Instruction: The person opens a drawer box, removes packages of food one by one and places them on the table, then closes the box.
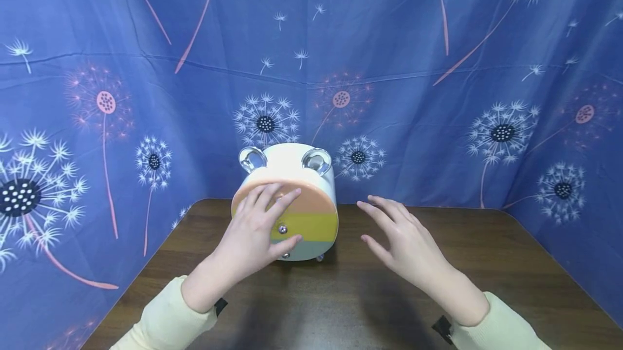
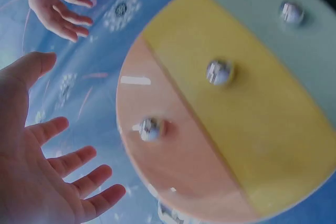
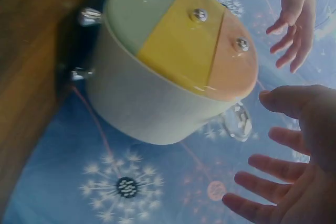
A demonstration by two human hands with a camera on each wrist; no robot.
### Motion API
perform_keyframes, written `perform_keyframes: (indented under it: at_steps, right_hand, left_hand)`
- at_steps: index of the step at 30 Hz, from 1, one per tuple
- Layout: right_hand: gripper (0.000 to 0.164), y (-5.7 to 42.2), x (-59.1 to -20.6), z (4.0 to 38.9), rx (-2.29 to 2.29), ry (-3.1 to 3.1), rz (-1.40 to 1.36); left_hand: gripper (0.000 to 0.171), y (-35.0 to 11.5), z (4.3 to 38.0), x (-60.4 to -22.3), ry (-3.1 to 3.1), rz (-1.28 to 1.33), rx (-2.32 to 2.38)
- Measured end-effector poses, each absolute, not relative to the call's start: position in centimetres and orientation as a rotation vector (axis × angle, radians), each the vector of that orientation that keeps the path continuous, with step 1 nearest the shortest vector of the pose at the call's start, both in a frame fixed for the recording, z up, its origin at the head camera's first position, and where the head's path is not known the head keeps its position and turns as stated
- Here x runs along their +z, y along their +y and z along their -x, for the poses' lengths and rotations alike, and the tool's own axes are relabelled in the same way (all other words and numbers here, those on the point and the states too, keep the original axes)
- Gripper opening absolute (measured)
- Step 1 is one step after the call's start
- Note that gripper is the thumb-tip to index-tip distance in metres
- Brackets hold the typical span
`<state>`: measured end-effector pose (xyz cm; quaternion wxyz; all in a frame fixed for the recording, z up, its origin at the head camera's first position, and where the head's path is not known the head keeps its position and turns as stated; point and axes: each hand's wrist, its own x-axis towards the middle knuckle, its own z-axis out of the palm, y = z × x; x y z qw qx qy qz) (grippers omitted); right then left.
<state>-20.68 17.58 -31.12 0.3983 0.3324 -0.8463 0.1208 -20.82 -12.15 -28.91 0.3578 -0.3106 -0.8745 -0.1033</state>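
- My L hand: fingers spread apart, nearly straight, thumb out to the side; it's just in front of the round cabinet, overlapping its face in head view, but L wrist view shows a gap btwn fingertips & face
- My R hand: fingers apart too, slightly bent, thumb out; it's in the air to R of cabinet, not touching it
- Cabinet stands upright on far part of the surface, a bit L of ctr, close to the blue cloth
- Body's white; face has 3 bands: peach top, yellow mid, gray-green btm
- 1 shiny knob per band: peach knob, yellow knob, green knob; in head view peach one's partly hidden behind my L fingers
- 2 silver ears on top: L ear, R ear; small silver foot visible under the front
- Surface = dark brown wood grain; cloth rises behind & at both sides, w/ white & pink dandelion print
- Pale yellow sleeves: L sleeve, R sleeve, w/ a small black bit sticking out by each cuff
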Motion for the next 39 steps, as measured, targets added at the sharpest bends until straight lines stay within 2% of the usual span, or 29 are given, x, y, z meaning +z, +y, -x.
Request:
perform_keyframes:
  at_steps: [8, 16, 27, 39]
  right_hand:
    - [0.051, 15.3, -28.5, 21.9, 0.303, -2.088, -0.946]
    - [0.044, 13.4, -27.5, 23.3, 0.311, -2.029, -1.039]
    - [0.041, 11.0, -27.0, 24.7, 0.288, -1.992, -1.114]
    - [0.038, 8.3, -27.4, 25.9, 0.288, -1.979, -1.136]
  left_hand:
    - [0.071, -14.2, 22.7, -24.7, -2.308, 0.722, -0.335]
    - [0.068, -16.5, 25.0, -21.5, -2.375, 0.645, -0.418]
    - [0.060, -18.3, 29.0, -19.4, -2.522, 0.649, -0.574]
    - [0.044, -19.6, 32.2, -18.9, -2.702, 0.644, -0.689]
